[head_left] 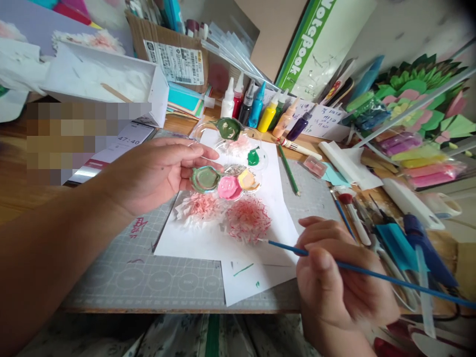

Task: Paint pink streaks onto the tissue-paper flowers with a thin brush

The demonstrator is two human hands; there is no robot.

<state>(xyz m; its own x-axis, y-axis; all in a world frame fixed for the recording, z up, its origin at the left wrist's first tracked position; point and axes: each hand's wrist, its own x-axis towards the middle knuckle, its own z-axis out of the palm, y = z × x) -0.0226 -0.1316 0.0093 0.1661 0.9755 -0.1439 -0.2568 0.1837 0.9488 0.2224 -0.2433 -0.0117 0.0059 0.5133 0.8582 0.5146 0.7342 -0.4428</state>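
Note:
My left hand (pixel 159 171) grips the left edge of a clear plastic paint palette (pixel 203 134), raised above the work surface. Its wells hold dark green, grey-green, pink and peach paint. Between the thumb and fingers of my right hand (pixel 334 272) is a thin blue paintbrush (pixel 284 247). The brush tip is close to the lower edge of a ruffled flower with red-tinged edges (pixel 249 220); I cannot tell if they touch. Beside it lies a paler pink-and-white ruffled flower (pixel 199 206). Both rest on white paper (pixel 174 243). Another pinkish flower (pixel 240 146) shows through the palette.
A grey cutting mat (pixel 148 277) lies under the paper. Several paint bottles (pixel 267 114) line the back, near a green pencil (pixel 288 168). Brushes and a blue glue gun (pixel 427 243) crowd the right. A phone (pixel 122 141) and white box (pixel 158 96) stand left.

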